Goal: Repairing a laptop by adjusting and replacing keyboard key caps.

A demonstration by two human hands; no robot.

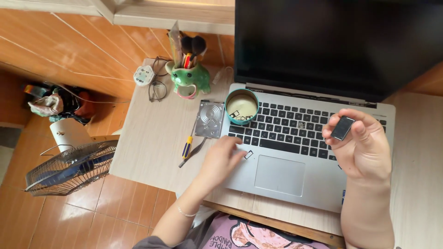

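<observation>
Pinching a small dark keycap point(343, 127) between thumb and fingertips, the right hand point(362, 147) is raised above the right side of the laptop point(295, 152), and its forearm runs out of the bottom edge of the view. The keycap's face shows as a plain dark rectangle, and any marking on it is too small to make out. The left hand point(221, 157) rests on the laptop's left palm rest with its fingers loosely curled and extended, the fingertips touching or just beside a small white clip point(248, 155); whether they actually grip it cannot be told. On the keyboard a bare spot point(301, 124) shows among the dark keys. A teal-rimmed round lid point(242, 106) sits on the upper left corner of the keyboard, with a few small dark and pale parts lying in it, too tiny to identify. Just left of the laptop lies a square grey metal plate point(210, 119), and below it a screwdriver point(187, 146) with a yellow and blue handle, beside what looks like tweezers, partly hidden by the hand. A green frog-shaped holder point(189, 79) stands behind, holding brushes. The laptop's screen point(337, 41) is dark and cut off at the top.
</observation>
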